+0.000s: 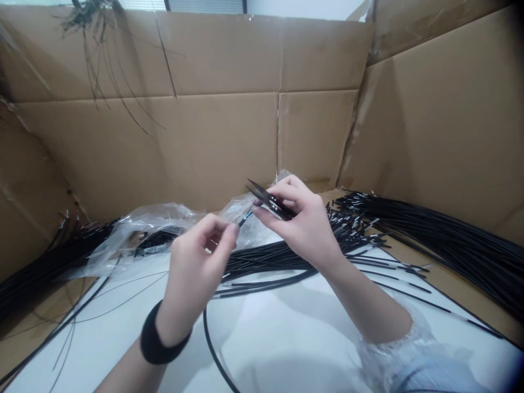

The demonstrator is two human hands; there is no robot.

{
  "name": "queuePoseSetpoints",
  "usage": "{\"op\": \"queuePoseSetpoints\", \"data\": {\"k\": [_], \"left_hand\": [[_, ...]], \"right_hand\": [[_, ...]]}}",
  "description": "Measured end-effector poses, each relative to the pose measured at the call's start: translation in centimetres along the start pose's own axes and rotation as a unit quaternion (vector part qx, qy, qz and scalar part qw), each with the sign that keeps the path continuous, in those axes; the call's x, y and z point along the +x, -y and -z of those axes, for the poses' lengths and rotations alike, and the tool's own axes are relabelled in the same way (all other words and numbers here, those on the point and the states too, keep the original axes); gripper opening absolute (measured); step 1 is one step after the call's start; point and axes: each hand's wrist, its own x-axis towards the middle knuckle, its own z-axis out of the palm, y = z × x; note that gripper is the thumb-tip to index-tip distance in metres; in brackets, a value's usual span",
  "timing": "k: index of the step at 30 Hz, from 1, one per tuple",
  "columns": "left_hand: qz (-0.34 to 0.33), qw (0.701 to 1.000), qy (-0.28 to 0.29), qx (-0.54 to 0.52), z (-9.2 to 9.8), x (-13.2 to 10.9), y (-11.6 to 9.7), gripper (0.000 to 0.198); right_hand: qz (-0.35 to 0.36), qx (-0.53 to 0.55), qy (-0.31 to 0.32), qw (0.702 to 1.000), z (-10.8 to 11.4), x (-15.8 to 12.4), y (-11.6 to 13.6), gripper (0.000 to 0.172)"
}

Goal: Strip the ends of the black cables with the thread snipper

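My left hand (202, 248), with a black band at its wrist, pinches a black cable (210, 338) close to its end. Thin coloured wires (248, 215), one of them blue, stick out of the cable's end toward my right hand. In my right hand (298, 215) lies a pair of black thread snips (268, 201), blades pointing up and to the left. The thumb and fingertips of that hand are at the wire ends; whether they grip them I cannot make out. Below and behind both hands runs a bundle of black cables (266, 259).
Cardboard walls (221, 136) stand behind and at both sides. More black cables lie at the right (442, 234) and at the left (36, 267). Clear plastic bags (110, 245) lie behind my left hand. Dark strands (92, 16) hang over the back wall. A white board (286, 333) covers the surface.
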Motion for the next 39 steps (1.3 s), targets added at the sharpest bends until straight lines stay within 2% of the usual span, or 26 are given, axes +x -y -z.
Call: {"op": "queuePoseSetpoints", "data": {"k": [1, 3, 5, 7, 11, 15, 19, 21, 25, 29, 34, 37, 39], "left_hand": [[0.045, 0.994, 0.065, -0.081, 0.3, 0.4, 0.0, 0.024], [0.114, 0.956, 0.17, -0.209, 0.8, 1.0, 0.2, 0.03], [0.157, 0.927, 0.208, -0.27, 1.0, 1.2, 0.5, 0.031], [0.175, 0.93, 0.188, -0.264, 0.8, 1.1, 0.5, 0.029], [0.141, 0.972, 0.108, -0.152, 0.3, 0.6, -0.1, 0.026], [0.089, 0.992, 0.062, -0.067, 0.1, 0.3, -0.4, 0.023], [0.031, 0.999, 0.033, 0.009, -0.2, 0.1, -0.1, 0.02], [-0.014, 0.997, 0.0, 0.075, -0.5, -0.1, 0.1, 0.018], [-0.086, 0.976, -0.059, 0.191, -1.2, -0.6, 0.6, 0.015], [-0.108, 0.956, -0.083, 0.261, -1.6, -0.7, 1.0, 0.015], [-0.089, 0.952, -0.088, 0.281, -1.7, -0.5, 1.4, 0.016], [-0.07, 0.969, -0.081, 0.223, -1.6, -0.4, 1.2, 0.016], [-0.049, 0.982, -0.072, 0.168, -1.5, -0.3, 0.9, 0.016]], "right_hand": [[0.011, -0.013, 0.005, 1.0, 0.1, 0.0, 0.0, 0.006], [0.036, -0.04, 0.018, 0.998, 0.2, 0.0, -0.1, 0.006], [0.064, -0.066, 0.026, 0.995, 0.3, 0.0, -0.1, 0.007], [0.091, -0.098, 0.026, 0.991, 0.4, -0.2, -0.2, 0.011], [0.107, -0.155, 0.045, 0.981, 0.2, -0.2, -0.7, 0.011], [0.066, -0.132, 0.063, 0.987, 0.3, 0.3, -1.2, 0.011], [0.01, -0.079, 0.113, 0.99, 0.7, 0.6, -1.1, 0.007], [0.003, -0.081, 0.125, 0.989, 0.7, 0.6, -1.1, 0.007], [0.018, -0.151, 0.119, 0.981, 0.3, 0.4, -1.2, 0.012], [0.021, -0.19, 0.125, 0.974, -0.3, -0.1, -1.1, 0.015], [-0.003, -0.147, 0.129, 0.981, -1.4, -0.5, -1.1, 0.012], [-0.031, -0.056, 0.102, 0.993, -1.8, -0.1, -1.4, 0.006], [-0.073, 0.017, 0.108, 0.991, -1.8, 0.3, -1.7, 0.009]]}}
